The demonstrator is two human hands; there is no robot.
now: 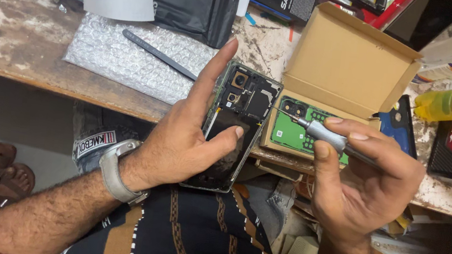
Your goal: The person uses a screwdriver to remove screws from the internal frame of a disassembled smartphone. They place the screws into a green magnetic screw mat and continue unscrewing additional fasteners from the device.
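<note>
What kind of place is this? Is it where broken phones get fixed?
Most likely a phone repair bench. The left hand holds an opened phone with its insides showing, the right hand holds a small screwdriver, and a cardboard box with a green part sits on the worn table.

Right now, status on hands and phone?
Left hand grips opened phone. Right hand holds screwdriver, tip near phone's top edge. Open box close behind.
</note>
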